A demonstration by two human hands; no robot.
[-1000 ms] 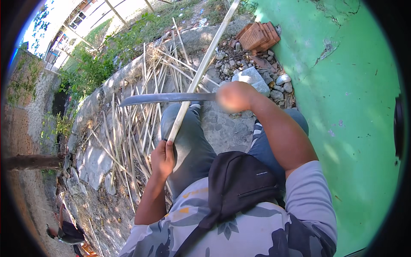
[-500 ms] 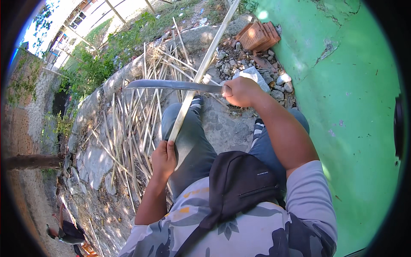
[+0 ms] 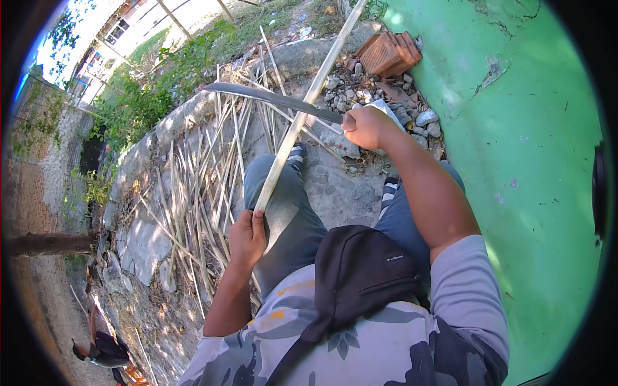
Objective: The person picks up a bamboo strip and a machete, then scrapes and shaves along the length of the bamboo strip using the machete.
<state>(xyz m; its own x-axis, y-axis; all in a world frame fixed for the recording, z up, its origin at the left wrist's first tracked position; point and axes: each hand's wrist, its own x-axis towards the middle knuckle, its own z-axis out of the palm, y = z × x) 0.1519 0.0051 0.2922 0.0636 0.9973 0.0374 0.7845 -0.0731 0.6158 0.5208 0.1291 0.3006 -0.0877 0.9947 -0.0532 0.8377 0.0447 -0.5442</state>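
The strip (image 3: 283, 157) is extending forward from the pinching left hand (image 3: 247, 235); the right hand (image 3: 373, 128) is gripping a knife (image 3: 273, 98) across it.

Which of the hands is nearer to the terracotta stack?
Right. The right hand, holding the machete, is below the terracotta stack in the picture; the left hand, gripping the pale strip at its lower end, is farther down and left.
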